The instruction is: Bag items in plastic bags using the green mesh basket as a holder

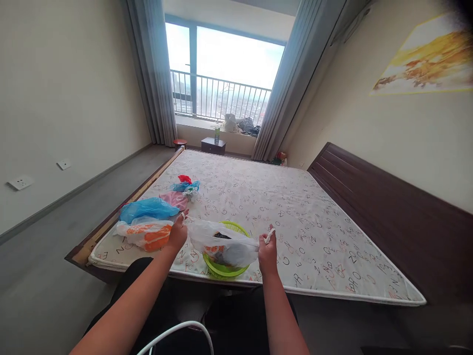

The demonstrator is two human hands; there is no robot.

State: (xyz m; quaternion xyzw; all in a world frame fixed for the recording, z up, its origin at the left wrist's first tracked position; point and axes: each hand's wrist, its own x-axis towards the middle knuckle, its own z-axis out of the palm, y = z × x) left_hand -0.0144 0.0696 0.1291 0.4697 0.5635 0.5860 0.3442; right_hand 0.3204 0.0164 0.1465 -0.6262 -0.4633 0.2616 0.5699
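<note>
Stretched between my two hands is a white plastic bag (199, 235) with orange print. My left hand (179, 232) is closed on one end of it, and my right hand (268, 249) grips the other, a twisted bit showing above the fingers. Below and behind the bag sits a lime-green basket (226, 272) on the mattress; dark contents show there, but I cannot tell whether they are in the bag or the basket. Left of my left hand lie a white and orange plastic bag (148, 232) and a blue plastic bag (148, 209).
The mattress (295, 207) with printed letters rests on a wooden bed frame with a dark headboard (377, 192). Farther back lie a pink bag (173, 199) and a small red bag (184, 179). A nightstand (213, 146) stands by the window. A white cable (185, 325) loops near my lap.
</note>
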